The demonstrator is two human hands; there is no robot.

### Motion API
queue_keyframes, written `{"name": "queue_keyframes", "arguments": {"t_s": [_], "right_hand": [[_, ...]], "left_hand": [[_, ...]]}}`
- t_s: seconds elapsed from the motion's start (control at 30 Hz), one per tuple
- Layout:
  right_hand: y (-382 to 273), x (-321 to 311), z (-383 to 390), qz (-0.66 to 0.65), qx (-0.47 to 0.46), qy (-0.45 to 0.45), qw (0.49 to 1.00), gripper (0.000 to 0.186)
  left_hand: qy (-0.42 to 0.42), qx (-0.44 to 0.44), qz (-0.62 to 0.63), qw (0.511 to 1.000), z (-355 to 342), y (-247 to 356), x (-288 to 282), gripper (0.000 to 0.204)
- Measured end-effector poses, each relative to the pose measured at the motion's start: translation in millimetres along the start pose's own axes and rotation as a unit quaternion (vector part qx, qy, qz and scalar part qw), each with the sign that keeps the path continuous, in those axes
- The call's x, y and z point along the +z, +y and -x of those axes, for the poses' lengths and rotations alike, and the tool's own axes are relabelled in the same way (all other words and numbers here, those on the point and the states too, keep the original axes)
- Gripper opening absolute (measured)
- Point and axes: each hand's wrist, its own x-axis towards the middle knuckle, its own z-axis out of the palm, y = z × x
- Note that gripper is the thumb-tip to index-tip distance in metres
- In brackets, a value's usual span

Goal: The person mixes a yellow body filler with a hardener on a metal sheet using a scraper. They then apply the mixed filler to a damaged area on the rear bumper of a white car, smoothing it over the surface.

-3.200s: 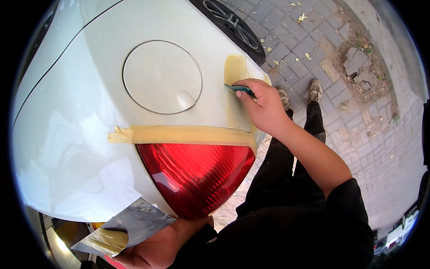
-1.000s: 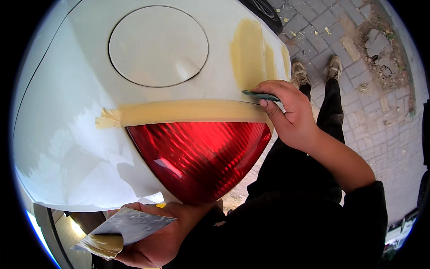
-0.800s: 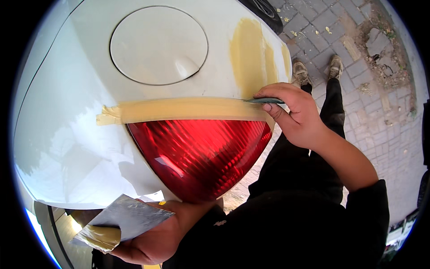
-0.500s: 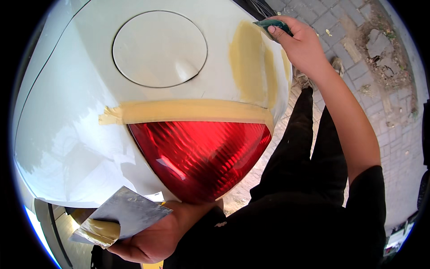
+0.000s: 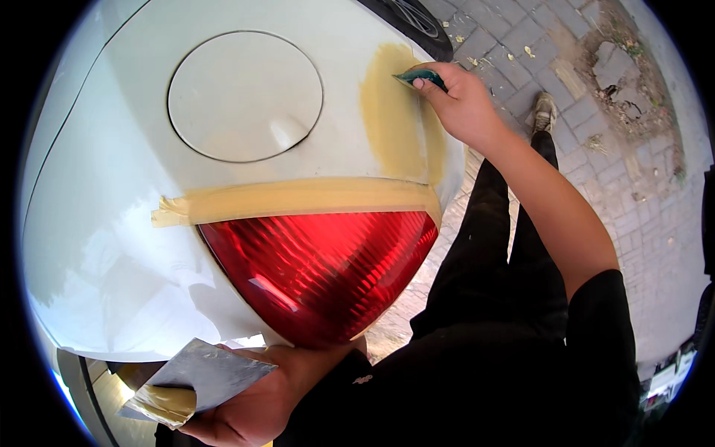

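Note:
My right hand (image 5: 465, 108) pinches a dark green putty spreader (image 5: 426, 77). Its edge rests on a tan filler patch (image 5: 387, 112) on the white car's rear side panel. At the lower left, my left hand (image 5: 249, 413) holds a flat grey putty board (image 5: 216, 372), with its fingers mostly hidden beneath. A lump of tan putty (image 5: 167, 404) sits at the board's outer end. Between the hands lies the red tail light (image 5: 320, 276), with masking tape (image 5: 313, 195) along its upper edge, directly below the filler patch.
A round fuel flap (image 5: 246, 97) is closed in the white panel, left of the patch. Beyond the panel shows a car wheel (image 5: 417, 22). My legs (image 5: 477, 246) stand on grey paving (image 5: 581, 134), with a broken, dirt-filled spot (image 5: 622, 74) at the right.
My right hand has brought the spreader left and down, further onto the filler patch. The view has shifted slightly, showing more of the wheel. My left hand still holds the board.

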Motion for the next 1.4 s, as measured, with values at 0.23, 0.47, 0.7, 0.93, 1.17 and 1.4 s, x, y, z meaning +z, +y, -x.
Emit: {"name": "queue_keyframes", "arguments": {"t_s": [0.23,0.47,0.7,0.93,1.17,1.4], "right_hand": [[-40,2,83,-0.027,-0.040,-0.016,0.999,0.017],[-39,-25,117,-0.061,-0.023,-0.106,0.992,0.021],[-83,-64,75,-0.290,0.025,0.103,0.951,0.025],[-218,-51,57,0.007,-0.411,0.002,0.912,0.024],[-232,-12,73,0.032,-0.543,0.004,0.839,0.022],[-231,-7,72,0.060,-0.564,0.024,0.824,0.020]], "left_hand": [[0.014,-0.013,0.005,1.000,-1,-4,1,0.039],[0.020,-0.031,0.031,0.999,7,-7,12,0.040],[0.084,-0.143,0.007,0.986,16,5,9,0.040],[-0.162,-0.394,0.185,0.885,-1,24,23,0.048],[-0.172,-0.423,0.115,0.882,2,33,14,0.057],[-0.219,-0.412,0.111,0.878,0,37,12,0.056]]}}
